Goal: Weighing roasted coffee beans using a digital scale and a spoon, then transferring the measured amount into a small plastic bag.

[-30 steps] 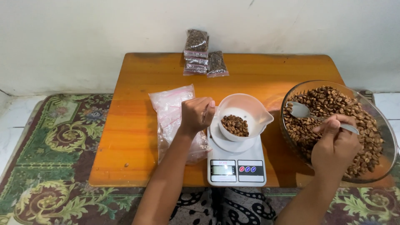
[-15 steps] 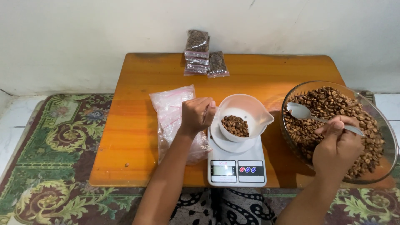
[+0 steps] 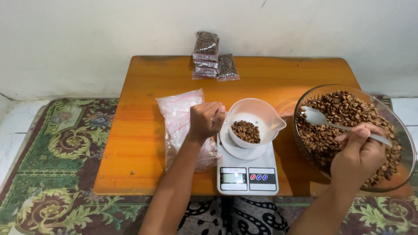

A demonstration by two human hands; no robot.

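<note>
My left hand (image 3: 206, 120) grips the handle side of a white pouring cup (image 3: 254, 114) that holds a small heap of brown beans (image 3: 246, 131). The cup stands on a white dish atop a white digital scale (image 3: 247, 170). My right hand (image 3: 359, 152) holds a metal spoon (image 3: 322, 119) by its handle. Its bowl looks empty and hovers over the brown beans inside a large glass bowl (image 3: 404, 138) at the right of the table.
A pile of clear zip bags (image 3: 179, 118) lies under my left wrist. Several filled bean packets (image 3: 210, 59) are stacked at the far edge by the wall. The low orange wooden table (image 3: 139, 130) stands on a patterned rug (image 3: 56, 165).
The spoon has lifted out of the beans and swung left toward the bowl's near rim. My left hand and the cup have stayed put.
</note>
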